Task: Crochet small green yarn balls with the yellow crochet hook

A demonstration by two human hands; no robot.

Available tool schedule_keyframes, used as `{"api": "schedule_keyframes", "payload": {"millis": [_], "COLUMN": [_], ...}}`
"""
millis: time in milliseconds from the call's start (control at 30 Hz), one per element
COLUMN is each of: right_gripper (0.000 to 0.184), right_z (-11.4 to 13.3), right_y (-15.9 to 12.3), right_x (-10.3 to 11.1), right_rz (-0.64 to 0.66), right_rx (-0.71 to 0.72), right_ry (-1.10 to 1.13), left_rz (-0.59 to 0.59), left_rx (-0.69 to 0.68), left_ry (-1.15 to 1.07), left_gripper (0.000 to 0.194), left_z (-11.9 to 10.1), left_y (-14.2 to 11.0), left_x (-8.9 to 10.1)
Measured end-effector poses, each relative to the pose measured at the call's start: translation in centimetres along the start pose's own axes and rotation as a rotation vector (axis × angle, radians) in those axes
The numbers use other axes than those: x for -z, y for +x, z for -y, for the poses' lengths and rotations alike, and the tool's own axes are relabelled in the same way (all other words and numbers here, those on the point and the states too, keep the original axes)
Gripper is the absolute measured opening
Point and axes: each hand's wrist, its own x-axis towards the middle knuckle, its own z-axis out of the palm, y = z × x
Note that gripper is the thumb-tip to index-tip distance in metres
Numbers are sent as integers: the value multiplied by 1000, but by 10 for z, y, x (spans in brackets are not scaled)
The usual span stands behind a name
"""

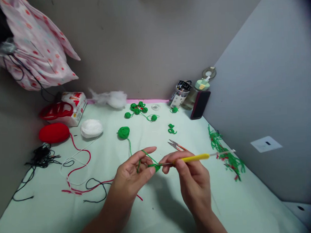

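My left hand (133,172) pinches a small green crochet piece (154,166) between thumb and fingers, with green yarn looped over the raised index finger. That yarn runs back to a small green yarn ball (123,132) on the table. My right hand (189,171) grips a crochet hook with a yellow handle (194,158); its tip is in the green piece. Small scissors (176,145) lie just behind my right hand.
Red yarn ball (53,132), white yarn ball (91,128), black yarn tangle (42,155) and loose strands lie left. Finished green pieces (139,108), white stuffing (113,98), a jar (179,94), bottle (197,92) and phone (200,105) stand at the back. Green and red scraps (228,156) lie right.
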Motion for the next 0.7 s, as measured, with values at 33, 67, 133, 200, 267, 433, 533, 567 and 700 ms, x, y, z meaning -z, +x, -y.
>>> {"api": "schedule_keyframes", "payload": {"millis": [33,67,133,200,267,433,533,567,700], "right_gripper": [22,24,28,29,28,26,20,19,21], "right_z": [0,0,-1,-2,-1,-1,-2,-2,1], "right_y": [-2,-4,-8,-10,-12,-8,0,1,-1], "right_x": [0,0,-1,-2,-2,0,-2,-4,-9], "right_rz": [14,39,100,137,133,-29,-49,-24,7], "right_rx": [82,172,353,493,570,319,115,84,150], "right_ry": [-98,-201,-402,-614,-764,-358,-11,26,-120], "left_rz": [-32,-64,-114,-129,-72,99,90,85,44], "left_rx": [-20,-43,-90,-103,-38,183,129,106,42], "left_ry": [12,22,34,18,-42,-254,-244,-205,-107], "left_gripper": [35,34,35,40,48,54,47,45,44], "left_z": [0,1,3,5,5,-3,-5,-4,4], "left_y": [-1,-1,-3,-4,-5,1,3,3,-1], "left_x": [-2,-4,-7,-9,-9,-3,-1,-1,-5]}}
